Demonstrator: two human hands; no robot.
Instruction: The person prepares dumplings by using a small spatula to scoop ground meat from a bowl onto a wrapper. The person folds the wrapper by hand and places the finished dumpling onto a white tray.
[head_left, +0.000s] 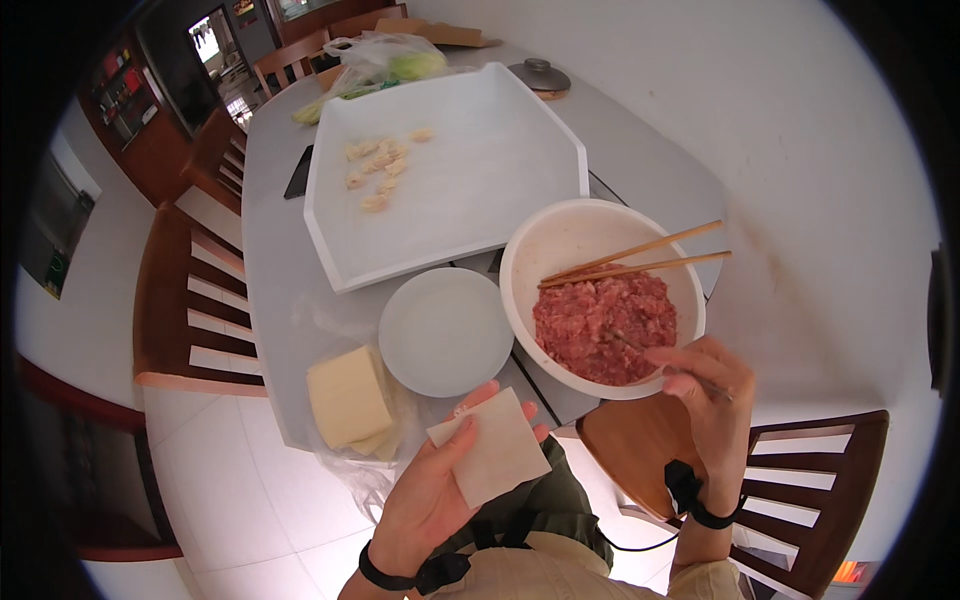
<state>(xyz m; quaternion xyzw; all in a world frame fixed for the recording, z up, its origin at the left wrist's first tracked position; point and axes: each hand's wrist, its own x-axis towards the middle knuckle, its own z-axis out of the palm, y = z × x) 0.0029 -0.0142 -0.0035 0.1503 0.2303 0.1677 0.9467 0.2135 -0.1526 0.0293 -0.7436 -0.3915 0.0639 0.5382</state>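
My left hand (442, 480) holds a square wonton wrapper (501, 450) flat on the palm, the thumb over its edge. In my right hand (701, 382) is a thin metal utensil (628, 340), its far end in the raw minced meat (585, 322). The meat lies in a large white bowl (517, 330), with a pair of wooden chopsticks (637, 264) leaning on the rim. A stack of square wrappers (349, 397) rests on a plastic bag at the near left table edge. Between stack and bowl sits a round white plate (446, 330). Several folded wontons (382, 161) lie in a white tray (487, 195).
Behind the tray are a plastic bag with green vegetables (416, 66) and a dark pot lid (538, 75). A dark phone (300, 176) lies left of the tray. Wooden chairs (202, 300) stand along the left, another (832, 487) at the near right. A wall borders the table's right.
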